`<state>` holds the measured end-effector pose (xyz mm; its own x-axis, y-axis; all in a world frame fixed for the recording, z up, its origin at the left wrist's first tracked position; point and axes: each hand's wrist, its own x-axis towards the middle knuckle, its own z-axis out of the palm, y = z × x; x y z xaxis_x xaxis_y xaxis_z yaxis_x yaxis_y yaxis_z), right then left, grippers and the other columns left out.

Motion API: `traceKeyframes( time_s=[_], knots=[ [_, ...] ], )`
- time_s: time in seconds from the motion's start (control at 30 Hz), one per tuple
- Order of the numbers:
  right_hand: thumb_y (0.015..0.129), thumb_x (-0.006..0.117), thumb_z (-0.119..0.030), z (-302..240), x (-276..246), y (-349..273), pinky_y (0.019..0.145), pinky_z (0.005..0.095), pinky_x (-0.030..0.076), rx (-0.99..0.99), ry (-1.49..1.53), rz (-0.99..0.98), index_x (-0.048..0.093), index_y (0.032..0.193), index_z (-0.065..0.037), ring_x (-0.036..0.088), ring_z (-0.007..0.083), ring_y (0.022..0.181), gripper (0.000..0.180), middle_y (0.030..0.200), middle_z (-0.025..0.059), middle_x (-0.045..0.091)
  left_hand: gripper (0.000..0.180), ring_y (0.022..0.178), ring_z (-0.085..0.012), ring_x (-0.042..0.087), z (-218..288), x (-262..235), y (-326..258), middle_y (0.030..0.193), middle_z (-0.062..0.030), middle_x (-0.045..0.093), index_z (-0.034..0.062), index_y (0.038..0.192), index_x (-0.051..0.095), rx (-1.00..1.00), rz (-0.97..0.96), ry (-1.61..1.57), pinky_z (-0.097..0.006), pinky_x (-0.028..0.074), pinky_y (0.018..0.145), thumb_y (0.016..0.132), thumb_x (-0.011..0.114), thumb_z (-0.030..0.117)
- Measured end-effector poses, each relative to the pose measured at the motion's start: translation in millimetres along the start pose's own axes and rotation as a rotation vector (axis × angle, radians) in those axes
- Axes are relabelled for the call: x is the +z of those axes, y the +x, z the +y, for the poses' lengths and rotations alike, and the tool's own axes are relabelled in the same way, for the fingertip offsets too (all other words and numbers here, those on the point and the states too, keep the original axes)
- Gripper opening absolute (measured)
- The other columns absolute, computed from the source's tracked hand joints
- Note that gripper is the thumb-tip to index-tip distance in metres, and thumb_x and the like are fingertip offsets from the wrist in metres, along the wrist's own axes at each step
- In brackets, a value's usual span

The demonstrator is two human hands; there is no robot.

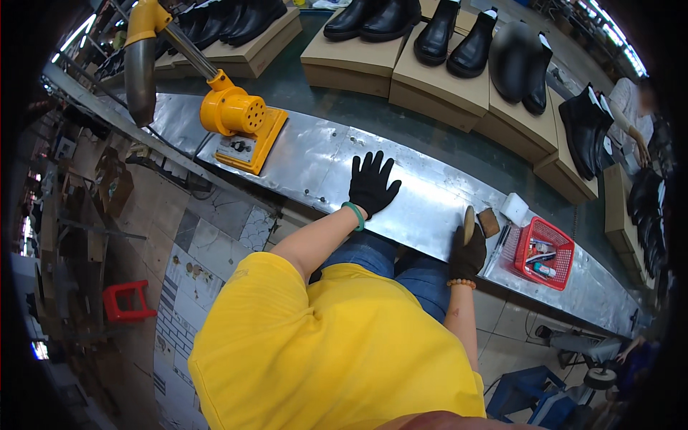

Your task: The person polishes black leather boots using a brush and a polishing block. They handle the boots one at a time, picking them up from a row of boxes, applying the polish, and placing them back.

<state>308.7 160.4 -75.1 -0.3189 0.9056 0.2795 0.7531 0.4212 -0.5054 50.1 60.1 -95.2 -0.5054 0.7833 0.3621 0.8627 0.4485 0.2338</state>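
Observation:
My left hand [373, 184], in a black glove, lies flat on the metal benchtop [423, 204] with its fingers spread and nothing in them. At the bench's near edge, my right hand [467, 256], also gloved in black, is closed around an oval tan piece [469, 223] that sticks up past the fingers. The frame does not show what kind of thing this is. Just right of it sits a small brown block [489, 223]. A white block [514, 208] lies farther right, beside a red plastic basket [566, 259] holding tubes and small tools.
A yellow machine with a metal nozzle [233, 111] stands on the bench at left. Black boots [473, 54] rest on cardboard boxes [444, 89] along the green belt [344, 100] behind. Another person [631, 118] is at the far right. A red stool [129, 301] stands on the floor.

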Motion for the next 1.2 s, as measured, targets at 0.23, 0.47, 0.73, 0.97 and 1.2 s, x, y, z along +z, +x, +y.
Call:
traceKeyframes(
  time_s=[0.23,0.47,0.73,0.97,1.2],
  knots=[
    [0.079,0.065,-0.025,-10.6,2.3,16.5,0.083,0.0453,0.047,-0.127,-0.115,0.166,0.063,0.110,-0.005,0.059,0.0370,0.093,0.037,0.100,0.0195,0.063,0.056,0.128,-0.0367,0.039,-2.8,-5.2,1.2,0.138,-0.0167,0.044,0.0129,0.129,0.051,0.037,-0.002,-0.026,-0.055,0.018,0.107,0.083,0.055,0.046],
    [0.077,0.066,-0.023,-7.9,8.5,7.4,0.082,0.0464,0.047,-0.177,-0.172,0.115,0.061,0.112,-0.007,0.059,0.0382,0.093,0.038,0.101,0.0187,0.063,0.049,0.123,-0.0344,0.044,-57.2,12.7,53.1,0.132,-0.0187,0.048,0.0070,0.124,0.054,-0.258,0.090,-0.661,-0.041,0.035,0.102,0.084,0.064,0.035],
    [0.068,0.070,-0.018,-15.6,26.9,2.8,0.072,0.0480,0.048,-0.169,-0.260,0.238,0.064,0.104,-0.005,0.060,0.0352,0.078,0.039,0.086,0.0157,0.065,0.041,0.112,-0.0345,0.052,-250.3,-46.9,241.2,0.119,-0.0202,0.057,-0.0020,0.118,0.054,-0.618,0.692,-0.693,-0.039,0.040,0.097,0.096,0.042,0.031],
    [0.074,0.066,-0.025,-12.9,27.5,0.0,0.078,0.0488,0.045,-0.097,-0.268,0.147,0.062,0.106,0.002,0.058,0.0386,0.085,0.042,0.092,0.0198,0.064,0.070,0.112,-0.0409,0.054,-388.7,-53.4,312.1,0.119,-0.0281,0.055,-0.0065,0.121,0.050,-1.319,0.737,-0.490,-0.044,0.044,0.096,0.081,0.053,0.051],
    [0.076,0.063,-0.020,-12.6,27.8,-3.1,0.076,0.0507,0.041,-0.054,-0.251,0.080,0.059,0.107,0.002,0.053,0.0388,0.085,0.038,0.092,0.0192,0.060,0.063,0.102,-0.0390,0.061,-496.0,-48.4,307.8,0.114,-0.0250,0.060,-0.0040,0.118,0.052,-1.292,0.481,-0.436,-0.044,0.050,0.084,0.081,0.053,0.047]
  ],
)
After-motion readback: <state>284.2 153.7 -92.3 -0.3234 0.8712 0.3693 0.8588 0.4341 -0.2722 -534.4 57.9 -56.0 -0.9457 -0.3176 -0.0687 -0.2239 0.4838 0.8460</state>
